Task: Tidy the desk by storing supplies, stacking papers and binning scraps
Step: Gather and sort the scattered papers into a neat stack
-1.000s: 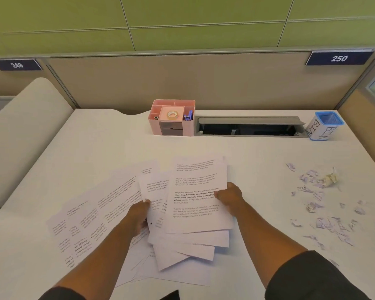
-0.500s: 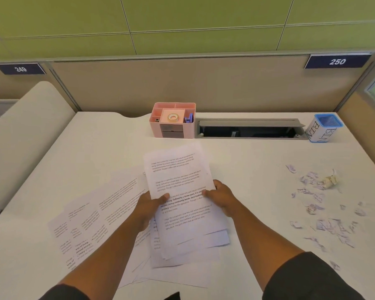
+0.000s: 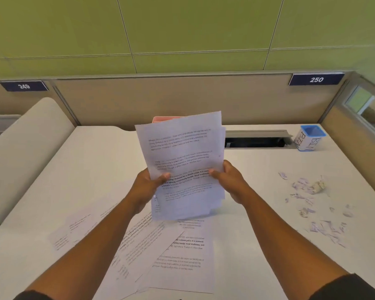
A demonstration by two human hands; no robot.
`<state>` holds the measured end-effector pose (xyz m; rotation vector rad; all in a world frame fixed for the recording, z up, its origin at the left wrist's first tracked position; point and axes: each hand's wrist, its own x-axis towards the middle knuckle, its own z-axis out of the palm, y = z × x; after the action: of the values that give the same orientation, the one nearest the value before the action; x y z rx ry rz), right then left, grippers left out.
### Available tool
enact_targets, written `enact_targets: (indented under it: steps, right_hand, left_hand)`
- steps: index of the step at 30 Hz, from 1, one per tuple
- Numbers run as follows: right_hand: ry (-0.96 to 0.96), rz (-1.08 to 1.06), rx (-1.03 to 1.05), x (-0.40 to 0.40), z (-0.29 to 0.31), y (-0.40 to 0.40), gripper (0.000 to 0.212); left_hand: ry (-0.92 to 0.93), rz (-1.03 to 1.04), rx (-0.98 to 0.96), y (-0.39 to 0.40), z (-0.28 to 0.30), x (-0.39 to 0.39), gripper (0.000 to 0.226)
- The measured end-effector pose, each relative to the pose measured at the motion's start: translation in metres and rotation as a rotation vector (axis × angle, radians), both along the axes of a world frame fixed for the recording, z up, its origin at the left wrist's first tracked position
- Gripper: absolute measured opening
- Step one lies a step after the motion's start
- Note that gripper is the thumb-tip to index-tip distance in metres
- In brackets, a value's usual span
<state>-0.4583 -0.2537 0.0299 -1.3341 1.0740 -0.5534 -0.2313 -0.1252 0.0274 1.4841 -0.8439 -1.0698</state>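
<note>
A bundle of printed sheets [image 3: 182, 152] is held upright above the white desk [image 3: 91, 169]. My left hand [image 3: 146, 185] grips its left edge with the thumb on the front. My right hand [image 3: 230, 180] grips the right edge the same way. More printed sheets [image 3: 167, 252] lie fanned out flat on the desk below my arms. Torn paper scraps [image 3: 312, 198] and a crumpled ball [image 3: 318, 186] are scattered at the right. A small blue-rimmed bin [image 3: 310, 138] marked BIN stands at the back right. The pink organiser [image 3: 158, 119] is almost hidden behind the held sheets.
An open grey cable slot [image 3: 256, 139] runs along the back of the desk. A beige partition [image 3: 182, 98] closes the rear, and a rounded divider [image 3: 20, 152] borders the left side.
Both hands have gathered some of the sheets and lifted them off the desk into an upright bundle. The other sheets stay spread on the desk.
</note>
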Motion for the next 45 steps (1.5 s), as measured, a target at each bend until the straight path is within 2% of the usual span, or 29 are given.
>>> enact_targets:
  steps: [5,13,16,21,25,29,33,38,42,45]
  right_hand:
    - [0.002,-0.039,-0.097,-0.01,0.009,0.028,0.038]
    - [-0.03,-0.08,-0.225,-0.002,0.009,0.065,0.039]
    - [-0.021,-0.138,-0.29,0.002,0.011,0.071,0.039]
    - [-0.007,-0.389,-0.449,0.016,0.016,0.083,0.039]
    - [-0.106,-0.37,-0.411,0.024,0.007,0.098,0.044]
    - [-0.005,-0.343,-0.37,0.028,-0.013,0.116,0.031]
    - [0.014,-0.382,-0.376,0.036,-0.026,0.136,0.022]
    - [0.014,-0.412,-0.406,0.038,-0.025,0.144,0.025]
    - [0.107,-0.355,-0.342,0.034,-0.033,0.143,0.026]
    - [0.108,-0.372,-0.344,0.036,-0.037,0.146,0.025]
  left_hand:
    - [-0.106,-0.072,-0.056,0.014,0.022,0.003,0.042]
    - [-0.063,-0.133,-0.131,0.044,0.016,0.009,0.041]
    - [-0.069,-0.091,-0.146,0.05,0.015,0.012,0.038]
    - [-0.168,0.08,-0.169,0.049,0.015,0.012,0.029]
    - [-0.16,0.124,-0.201,0.053,0.008,0.006,0.031]
    - [-0.118,0.157,-0.165,0.058,-0.003,-0.003,0.048]
    - [-0.116,0.194,-0.15,0.062,-0.006,-0.009,0.038]
    - [-0.137,0.248,-0.193,0.073,-0.008,-0.006,0.035]
    - [-0.099,0.229,-0.084,0.08,-0.028,-0.005,0.035]
    - [-0.083,0.211,-0.046,0.083,-0.038,-0.007,0.026]
